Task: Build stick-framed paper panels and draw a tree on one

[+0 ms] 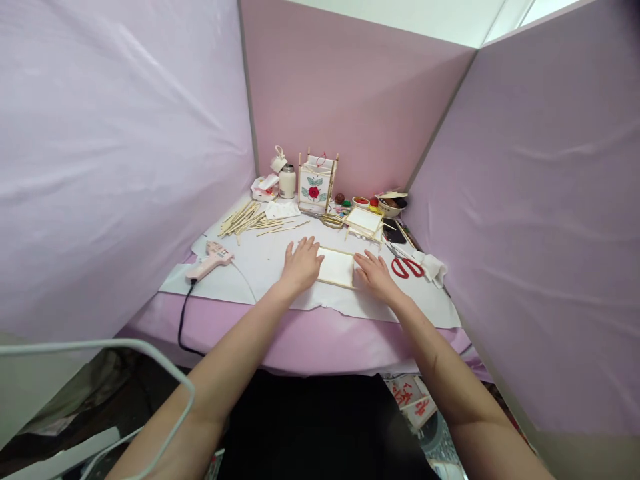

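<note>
The white-backed stick frame (336,268) lies flat on paper; the left hand (301,265) and right hand (377,277) rest against its sides, fingers spread, not clamped; beyond the frame, a small bowl (361,202) holds something red; a larger bowl (391,207) holds dark contents; scissors (407,267) lie right.

Small craft booth, walled on three sides by lilac panels (350,100). Paper-covered worktop (400,307) under the fingers (303,252). Hot glue gun (210,260) left of them, loose wooden sticks (245,220) beyond, red-handled scissors (407,267) right, stick-framed paper lantern (315,183) farther ahead.
</note>
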`<action>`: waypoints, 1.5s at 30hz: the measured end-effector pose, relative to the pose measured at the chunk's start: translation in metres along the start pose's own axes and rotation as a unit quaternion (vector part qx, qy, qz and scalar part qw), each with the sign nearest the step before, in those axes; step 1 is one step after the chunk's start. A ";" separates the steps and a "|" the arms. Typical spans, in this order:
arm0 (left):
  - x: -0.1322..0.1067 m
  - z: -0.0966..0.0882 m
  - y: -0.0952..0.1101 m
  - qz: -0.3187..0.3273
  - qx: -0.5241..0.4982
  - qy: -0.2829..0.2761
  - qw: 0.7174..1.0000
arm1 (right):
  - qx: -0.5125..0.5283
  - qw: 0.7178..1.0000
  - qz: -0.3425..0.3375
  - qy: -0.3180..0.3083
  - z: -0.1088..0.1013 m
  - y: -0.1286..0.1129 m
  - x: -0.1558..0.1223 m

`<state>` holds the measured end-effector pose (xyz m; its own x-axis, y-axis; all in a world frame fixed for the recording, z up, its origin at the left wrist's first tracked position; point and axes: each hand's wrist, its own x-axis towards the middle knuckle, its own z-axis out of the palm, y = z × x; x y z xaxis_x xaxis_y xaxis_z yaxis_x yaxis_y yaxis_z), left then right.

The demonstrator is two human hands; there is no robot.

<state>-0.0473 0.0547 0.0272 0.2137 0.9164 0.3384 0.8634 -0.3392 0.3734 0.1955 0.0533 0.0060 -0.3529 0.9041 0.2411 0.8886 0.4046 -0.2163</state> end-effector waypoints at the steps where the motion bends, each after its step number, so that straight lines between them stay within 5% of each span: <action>1: 0.007 0.004 0.000 0.014 0.012 -0.039 0.999 | -0.025 1.000 0.001 -0.010 0.002 -0.004 0.007; 5: 0.019 0.022 -0.008 0.037 0.029 -0.096 0.994 | -0.077 0.997 0.002 -0.022 0.010 -0.018 0.023; 13: 0.013 0.040 -0.019 0.004 0.056 -0.120 0.991 | -0.114 0.992 0.016 -0.047 0.023 -0.022 0.025; 32: 0.014 0.040 -0.026 0.007 0.077 -0.127 0.989 | -0.153 0.985 0.025 -0.070 0.006 -0.035 0.053; 45: 0.011 0.041 -0.026 0.015 0.058 -0.106 0.993 | -0.115 0.991 0.002 -0.069 0.040 -0.057 0.068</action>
<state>-0.0489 0.0822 -0.0148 0.3204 0.9347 0.1542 0.8994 -0.3512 0.2602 0.1090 0.0975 -0.0033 -0.3717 0.9223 0.1059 0.9278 0.3729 0.0090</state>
